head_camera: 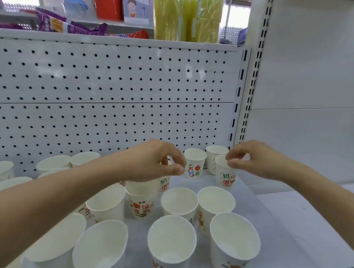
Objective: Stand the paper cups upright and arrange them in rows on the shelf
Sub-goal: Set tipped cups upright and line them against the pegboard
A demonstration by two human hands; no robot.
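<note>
Right hand [252, 161]: pinches the rim of the back cup [224, 176]
Left hand [154, 163]: curled over the mid cup [148, 186] — grip hidden
Tip: set it level, just beside its neighbours — let go gently

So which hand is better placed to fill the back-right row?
Right. The right hand pinches the rim of the cup beside the back-corner cups; the left hand is over a middle cup.

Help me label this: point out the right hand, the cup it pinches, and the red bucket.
right hand [261, 158]: head view, back of the hand.
cup [225, 178]: head view, printed side wall.
red bucket [109, 5]: head view, front wall.
</note>
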